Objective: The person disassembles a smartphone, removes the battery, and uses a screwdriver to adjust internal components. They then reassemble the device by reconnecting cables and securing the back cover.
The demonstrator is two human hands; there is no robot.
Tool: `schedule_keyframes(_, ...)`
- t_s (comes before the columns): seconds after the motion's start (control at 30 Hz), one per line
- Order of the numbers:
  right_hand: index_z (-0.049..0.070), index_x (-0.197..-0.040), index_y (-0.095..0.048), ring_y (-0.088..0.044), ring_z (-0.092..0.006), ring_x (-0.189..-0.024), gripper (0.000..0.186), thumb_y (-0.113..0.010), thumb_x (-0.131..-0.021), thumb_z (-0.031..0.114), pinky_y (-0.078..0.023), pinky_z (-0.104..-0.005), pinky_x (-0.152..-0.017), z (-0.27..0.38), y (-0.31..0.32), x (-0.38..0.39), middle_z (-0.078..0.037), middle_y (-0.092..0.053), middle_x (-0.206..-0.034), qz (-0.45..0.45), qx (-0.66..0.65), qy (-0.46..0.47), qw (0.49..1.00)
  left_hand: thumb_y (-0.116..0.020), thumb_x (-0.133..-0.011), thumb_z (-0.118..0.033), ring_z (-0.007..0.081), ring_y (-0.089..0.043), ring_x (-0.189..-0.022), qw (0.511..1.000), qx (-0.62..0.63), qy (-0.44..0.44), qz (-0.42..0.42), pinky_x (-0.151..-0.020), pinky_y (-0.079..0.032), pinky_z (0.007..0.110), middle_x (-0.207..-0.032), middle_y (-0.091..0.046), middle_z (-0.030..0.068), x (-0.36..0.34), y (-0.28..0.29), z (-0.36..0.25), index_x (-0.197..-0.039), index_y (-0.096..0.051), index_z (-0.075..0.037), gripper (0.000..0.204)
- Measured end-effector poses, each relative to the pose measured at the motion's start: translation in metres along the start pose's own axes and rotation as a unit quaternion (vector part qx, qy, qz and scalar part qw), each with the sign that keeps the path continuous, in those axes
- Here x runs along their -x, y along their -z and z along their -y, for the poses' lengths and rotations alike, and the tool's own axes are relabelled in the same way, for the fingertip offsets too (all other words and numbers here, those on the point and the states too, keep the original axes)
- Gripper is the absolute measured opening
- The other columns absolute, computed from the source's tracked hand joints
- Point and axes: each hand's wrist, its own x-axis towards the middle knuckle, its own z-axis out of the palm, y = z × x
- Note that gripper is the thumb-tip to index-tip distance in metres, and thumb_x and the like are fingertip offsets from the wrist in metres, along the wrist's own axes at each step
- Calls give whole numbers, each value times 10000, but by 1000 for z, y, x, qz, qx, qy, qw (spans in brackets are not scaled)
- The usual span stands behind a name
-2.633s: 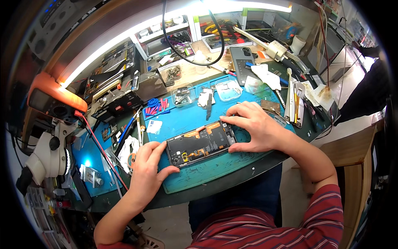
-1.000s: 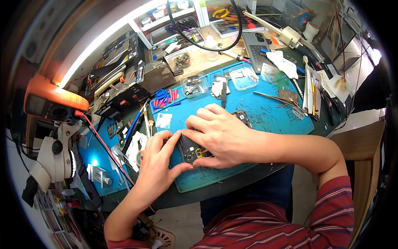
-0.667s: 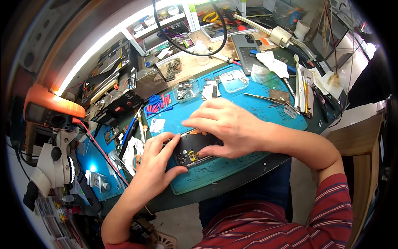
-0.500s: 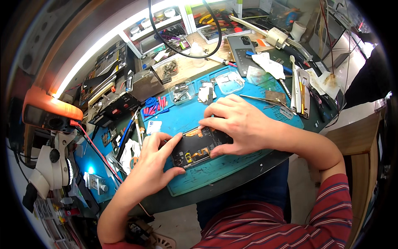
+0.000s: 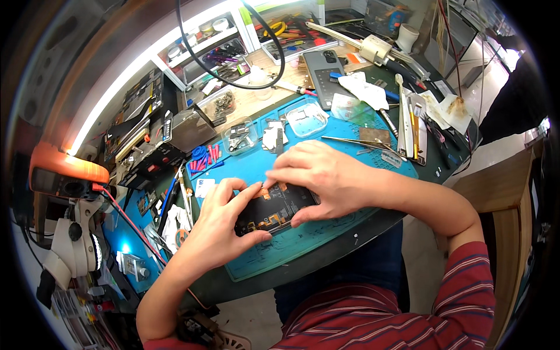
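Note:
An opened smartphone (image 5: 277, 209) lies on the blue-green work mat (image 5: 256, 263). Its dark inside faces up, with orange flex cables along two edges. My left hand (image 5: 220, 217) grips the left end, its thumb on the near edge and its index finger at the far edge. From the other side my right hand (image 5: 319, 178) holds the phone, fingers curled over the far edge and thumb on the near edge. The two index fingertips almost meet at the far edge. Part of the phone's right end is hidden beneath my right hand.
Beyond the phone stand two clear plastic boxes of small parts, one a round-cornered box (image 5: 307, 118). Tweezers (image 5: 361, 143) lie to the right. A second phone (image 5: 328, 77) lies behind. An orange multimeter (image 5: 65, 170) is at far left. A black cable (image 5: 279, 69) loops overhead.
My left hand has slid further over the phone, its index finger closer to the right one and its thumb further along the near edge. The whole view has shifted slightly.

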Motion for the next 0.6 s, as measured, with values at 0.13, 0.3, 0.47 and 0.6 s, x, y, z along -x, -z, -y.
schedule_keyframes(0.13, 29, -1377, -662, -607, -334, -1231, 746, -894, -825, 473, -484, -456, -1074, -8, 20, 14, -130, -643, -1317, 30, 27, -37, 999, -890, -768, -230, 339, -495, -1182, 999, -45, -5, -4, -1061, -466, 436, -1271, -489, 143, -1, -4, -7, -1614, -528, -181, 921)
schedule_keyframes(0.3, 23, -1357, -673, -604, -327, -1227, 727, -879, -838, 489, -480, -452, -1077, -7, 25, 27, -122, -640, -1302, 41, 50, -54, 996, -891, -773, -256, 348, -495, -1189, 999, -42, -9, -16, -1079, -450, 456, -1284, -499, 148, -2, -6, -9, -1601, -539, -171, 904)
schedule_keyframes(0.47, 29, -1343, -682, -585, -326, -1251, 718, -881, -834, 496, -462, -459, -1093, -5, 22, 29, -117, -623, -1311, 33, 50, -58, 997, -893, -783, -300, 352, -508, -1200, 995, -71, -4, -63, -1085, -440, 475, -1284, -532, 145, -1, -17, -11, -1552, -579, -149, 844)
schedule_keyframes(0.6, 29, -1340, -683, -571, -332, -1271, 717, -886, -827, 488, -450, -470, -1106, -8, 17, 32, -121, -613, -1322, 14, 27, -62, 998, -900, -783, -306, 352, -524, -1200, 992, -89, 1, -93, -1081, -443, 475, -1288, -547, 141, -2, -25, -18, -1522, -599, -133, 816)
